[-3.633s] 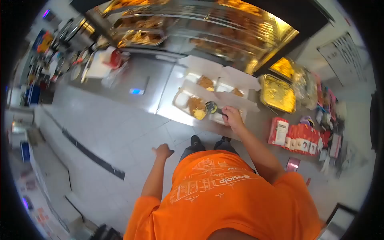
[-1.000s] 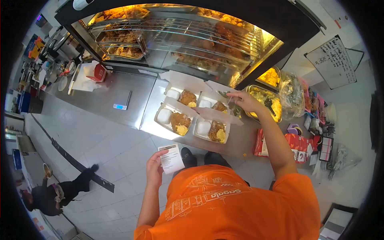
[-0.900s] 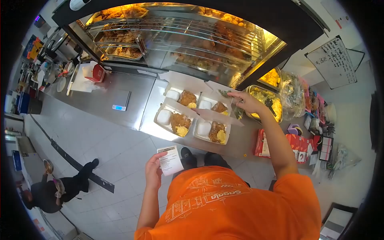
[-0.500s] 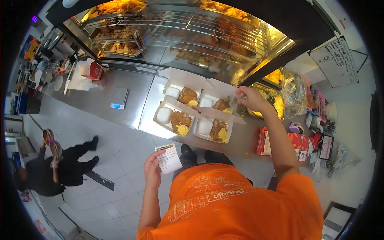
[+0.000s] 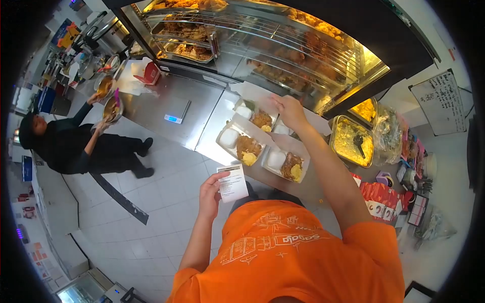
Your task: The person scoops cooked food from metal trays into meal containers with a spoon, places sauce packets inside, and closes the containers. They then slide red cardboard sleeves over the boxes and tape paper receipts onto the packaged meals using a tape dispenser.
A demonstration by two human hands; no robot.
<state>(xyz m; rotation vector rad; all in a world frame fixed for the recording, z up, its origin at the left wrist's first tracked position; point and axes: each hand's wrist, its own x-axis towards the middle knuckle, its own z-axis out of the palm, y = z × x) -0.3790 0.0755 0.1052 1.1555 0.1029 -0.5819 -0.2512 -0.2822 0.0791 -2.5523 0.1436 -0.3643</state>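
Observation:
My left hand [image 5: 208,196] holds a printed paper slip [image 5: 233,186] between thumb and fingers, in front of the counter edge. My right hand [image 5: 290,112] reaches over the back row of open cardboard meal boxes, its fingers drawn together near the raised lids; what they hold, if anything, cannot be made out. The front left box [image 5: 221,145] and front right box [image 5: 299,180] each contain white rice, a browned piece of meat and a yellow scoop. Green bits [image 5: 249,104] show in the back left box. My right hand and forearm partly cover the back right box.
A lit display cabinet [image 5: 303,60] of fried food stands behind the boxes. A scale [image 5: 177,112] sits left, and a tray of yellow food [image 5: 352,140] right, with red cartons [image 5: 381,197] nearby. A co-worker [image 5: 65,144] carrying bowls stands at the left.
My right hand has moved left, from beside the yellow food tray to above the back boxes. Green bits now show in the back left box. The co-worker has come closer to the counter.

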